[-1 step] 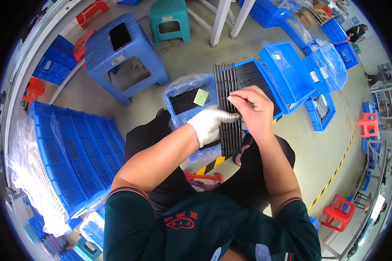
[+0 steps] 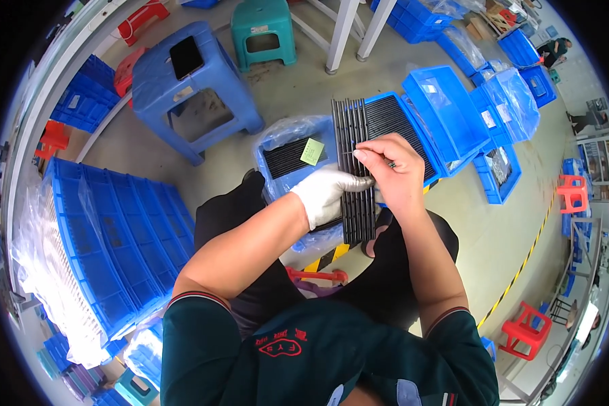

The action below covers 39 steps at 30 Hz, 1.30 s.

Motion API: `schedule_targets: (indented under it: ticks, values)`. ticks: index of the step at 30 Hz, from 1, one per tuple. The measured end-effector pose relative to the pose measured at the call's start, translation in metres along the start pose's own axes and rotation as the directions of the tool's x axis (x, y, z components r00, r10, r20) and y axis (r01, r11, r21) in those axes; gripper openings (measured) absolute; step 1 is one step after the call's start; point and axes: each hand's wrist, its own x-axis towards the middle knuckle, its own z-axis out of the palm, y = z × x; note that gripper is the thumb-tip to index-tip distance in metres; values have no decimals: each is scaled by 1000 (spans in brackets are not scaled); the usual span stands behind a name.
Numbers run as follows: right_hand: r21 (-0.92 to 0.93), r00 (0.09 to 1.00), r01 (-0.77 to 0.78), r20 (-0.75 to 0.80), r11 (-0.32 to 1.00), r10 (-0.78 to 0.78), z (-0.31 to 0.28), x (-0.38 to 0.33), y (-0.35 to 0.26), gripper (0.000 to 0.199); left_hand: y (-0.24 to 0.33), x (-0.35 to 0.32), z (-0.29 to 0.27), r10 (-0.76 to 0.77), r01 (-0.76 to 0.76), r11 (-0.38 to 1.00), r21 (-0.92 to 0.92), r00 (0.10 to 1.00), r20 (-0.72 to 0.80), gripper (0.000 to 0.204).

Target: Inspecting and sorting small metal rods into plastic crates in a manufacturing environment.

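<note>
Both hands meet on the black ribbed tray (image 2: 356, 169) — gloved left hand (image 2: 328, 195), bare right hand (image 2: 392, 172).

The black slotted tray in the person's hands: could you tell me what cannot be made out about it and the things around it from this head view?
- Black slotted tray: its middle is covered by the gloved left hand and bare right hand.
- What the right hand's fingertips pinch: too small to tell.
- Blue bin under the tray: clear plastic glare blurs its contents.
- Green note: too small to read.
</note>
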Motion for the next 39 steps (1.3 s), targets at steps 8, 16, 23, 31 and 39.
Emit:
schedule_targets:
  ticks: [8, 16, 23, 31, 39]
  values:
    - [-80, 988, 150, 41, 985, -147, 0, -1, 5, 14, -3, 1, -6, 49, -53, 995, 87, 998, 39, 27]
    - [-173, 952, 300, -9, 938, -306, 0, 2, 1, 15, -1, 2, -3, 61, -58, 991, 122, 998, -18, 25]
    - [-105, 985, 145, -75, 984, -154, -12, 0, 5, 14, 22, 1, -1, 184, -188, 981, -49, 980, -76, 23]
    - [-183, 964, 266, 48, 946, -262, -9, -3, 11, 11, 38, -2, -4, 218, -234, 960, -151, 969, -114, 24]
    - [-194, 961, 273, 7, 942, -277, -2, 1, 11, 12, 36, -4, -8, 214, -223, 969, -105, 972, -95, 22]
